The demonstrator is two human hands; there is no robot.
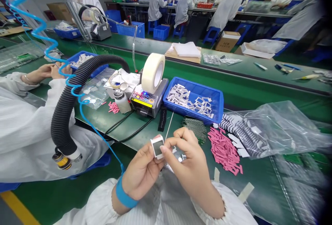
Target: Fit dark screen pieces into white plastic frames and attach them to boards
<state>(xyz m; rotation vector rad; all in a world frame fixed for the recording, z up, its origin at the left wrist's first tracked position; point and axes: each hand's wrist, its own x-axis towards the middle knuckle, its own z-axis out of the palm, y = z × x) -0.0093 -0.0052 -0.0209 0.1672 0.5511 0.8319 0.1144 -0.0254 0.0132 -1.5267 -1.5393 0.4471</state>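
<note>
The person's left grip [141,171] and right grip [187,162] are both raised above the green tabletop [140,141], and a small white rectangular frame [157,146] with a dark grey middle is held between them. The left grip is closed and pinches the frame with its thumb and fingers, and the right grip is also closed, with its fingertips pressing on the right side of the frame. A blue wrist strap [127,194] goes around the left wrist, and a coiled blue cord [103,138] runs from it. Ahead of the right grip is a blue plastic tray [220,104] with white pieces, and just to its right lie loose pink strips [224,150]. Ahead of the left grip stands a tape dispenser [149,100] with a roll of white tape [153,72], and beside this is a small plastic bottle [121,101].
</note>
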